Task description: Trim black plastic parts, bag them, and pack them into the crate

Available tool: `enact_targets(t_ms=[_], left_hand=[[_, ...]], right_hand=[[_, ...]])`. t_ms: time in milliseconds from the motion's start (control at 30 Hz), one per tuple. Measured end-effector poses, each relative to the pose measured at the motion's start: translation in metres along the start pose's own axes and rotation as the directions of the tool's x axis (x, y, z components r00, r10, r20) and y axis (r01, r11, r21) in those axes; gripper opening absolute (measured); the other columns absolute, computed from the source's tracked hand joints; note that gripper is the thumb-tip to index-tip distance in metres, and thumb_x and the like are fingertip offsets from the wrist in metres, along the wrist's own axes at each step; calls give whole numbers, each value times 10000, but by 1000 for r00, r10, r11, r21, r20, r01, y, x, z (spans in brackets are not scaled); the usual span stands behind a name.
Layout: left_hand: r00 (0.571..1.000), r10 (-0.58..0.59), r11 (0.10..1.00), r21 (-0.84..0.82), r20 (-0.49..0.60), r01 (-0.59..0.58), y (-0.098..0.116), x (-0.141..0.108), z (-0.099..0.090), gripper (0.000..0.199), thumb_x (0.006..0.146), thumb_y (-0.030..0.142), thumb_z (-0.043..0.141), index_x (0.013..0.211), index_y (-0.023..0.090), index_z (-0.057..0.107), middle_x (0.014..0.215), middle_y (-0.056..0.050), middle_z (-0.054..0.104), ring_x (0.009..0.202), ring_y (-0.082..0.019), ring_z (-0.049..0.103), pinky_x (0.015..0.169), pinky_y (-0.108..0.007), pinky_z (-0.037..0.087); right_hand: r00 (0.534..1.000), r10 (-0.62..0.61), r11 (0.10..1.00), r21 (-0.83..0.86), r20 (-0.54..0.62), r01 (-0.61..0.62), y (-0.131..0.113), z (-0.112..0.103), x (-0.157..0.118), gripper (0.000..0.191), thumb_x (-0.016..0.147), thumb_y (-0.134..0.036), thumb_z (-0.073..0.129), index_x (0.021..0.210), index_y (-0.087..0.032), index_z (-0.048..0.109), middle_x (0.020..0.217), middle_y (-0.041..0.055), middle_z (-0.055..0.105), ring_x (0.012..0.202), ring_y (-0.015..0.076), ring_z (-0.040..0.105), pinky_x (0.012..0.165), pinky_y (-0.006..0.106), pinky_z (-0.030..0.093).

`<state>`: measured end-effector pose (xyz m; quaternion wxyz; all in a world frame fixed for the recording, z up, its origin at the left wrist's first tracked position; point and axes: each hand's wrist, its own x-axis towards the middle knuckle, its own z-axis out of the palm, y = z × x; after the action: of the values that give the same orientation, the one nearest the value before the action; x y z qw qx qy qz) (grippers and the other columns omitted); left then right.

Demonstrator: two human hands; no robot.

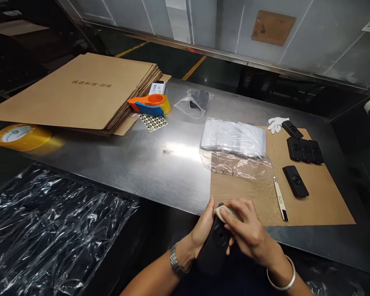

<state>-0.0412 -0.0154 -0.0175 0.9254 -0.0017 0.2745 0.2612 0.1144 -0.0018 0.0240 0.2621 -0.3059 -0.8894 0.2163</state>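
Observation:
My left hand (202, 230) is closed around the side of a long black plastic part (210, 253), which has a round recessed feature on its face. It is held in front of the bench's near edge. Pinched in the fingers of my right hand (248, 228) is a small off-white cloth (222, 213), pressed against the upper end of the part. Some right fingertips also show beside the part's right edge. The lower end of the part blends into the dark background.
Cardboard (243, 197) on the metal bench bears a craft knife (280, 197), a single black part (296, 181), several more parts (304, 150), a white glove (276, 124) and clear bags (234, 137). Leftward are a tape dispenser (149, 105), stickers (153, 122) and flat cartons (80, 94).

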Motion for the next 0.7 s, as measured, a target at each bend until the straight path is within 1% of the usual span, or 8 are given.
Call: enact_targets(t_ms=[33, 100, 167, 233, 367, 500, 600, 700], left_hand=[[999, 5, 1000, -19, 36, -5, 1, -1, 0, 780, 744, 753, 201, 681, 87, 602, 551, -94, 566, 433, -164, 564, 369, -232, 404], [994, 69, 995, -74, 84, -63, 4, -2, 1, 733, 777, 718, 195, 908, 133, 617, 609, -64, 574, 474, -163, 569, 404, -253, 435], [989, 106, 992, -81, 103, -98, 7, -3, 4, 681, 797, 694, 186, 1171, 231, 515, 633, -39, 574, 500, -165, 570, 428, -262, 441], [986, 144, 989, -23, 85, -143, 7, -3, 7, 696, 799, 693, 175, 1291, 260, 410, 605, -25, 560, 502, -165, 558, 434, -251, 425], [948, 307, 944, 154, -85, -292, 3, -2, 11, 696, 818, 659, 240, 1286, 189, 451, 538, -4, 531, 455, -133, 497, 428, -223, 377], [936, 282, 959, 44, -213, -279, 8, 0, 8, 660, 834, 626, 289, 1255, 154, 479, 674, -26, 582, 567, -135, 549, 552, -243, 431], [965, 199, 969, -115, -171, -220, 17, 1, 5, 675, 804, 656, 320, 1240, 163, 472, 678, -26, 555, 591, -148, 552, 584, -263, 438], [974, 222, 945, -238, -40, -225, 23, 2, 5, 553, 807, 623, 364, 1186, 239, 484, 700, -10, 506, 561, -123, 497, 519, -226, 401]], right_hand=[[1000, 9, 1000, 2, -1, -9, 2, -2, -3, 554, 835, -38, 460, 1356, -188, 349, 1178, 143, 467, 1065, 233, 432, 833, 431, 469], [1000, 26, 1000, 8, -11, -26, 7, -5, -10, 547, 841, -38, 447, 1354, -206, 354, 1185, 138, 471, 1069, 229, 442, 829, 429, 471], [998, 45, 999, 9, -46, -45, 9, -6, -13, 538, 841, -32, 443, 1342, -214, 373, 1186, 134, 470, 1078, 229, 445, 828, 423, 472], [994, 50, 999, 3, -94, -50, 8, -4, -10, 536, 834, -29, 455, 1332, -214, 387, 1183, 132, 464, 1084, 233, 440, 837, 428, 464], [991, 83, 993, -79, -107, -92, -2, 1, 5, 479, 841, -66, 464, 1305, -180, 418, 1153, 145, 478, 1039, 238, 448, 830, 441, 464], [989, 139, 979, -157, 48, -129, -22, 6, 16, 368, 858, -121, 446, 1223, -96, 494, 1067, 177, 518, 938, 242, 475, 758, 416, 490], [990, 90, 988, -132, 107, -75, -39, 12, 16, 367, 859, -126, 441, 1218, -69, 490, 1032, 178, 533, 918, 245, 482, 763, 432, 488], [999, -20, 999, -45, 50, 23, -46, 22, 9, 373, 842, -112, 459, 1210, -58, 485, 1036, 177, 538, 924, 231, 495, 782, 419, 488]])
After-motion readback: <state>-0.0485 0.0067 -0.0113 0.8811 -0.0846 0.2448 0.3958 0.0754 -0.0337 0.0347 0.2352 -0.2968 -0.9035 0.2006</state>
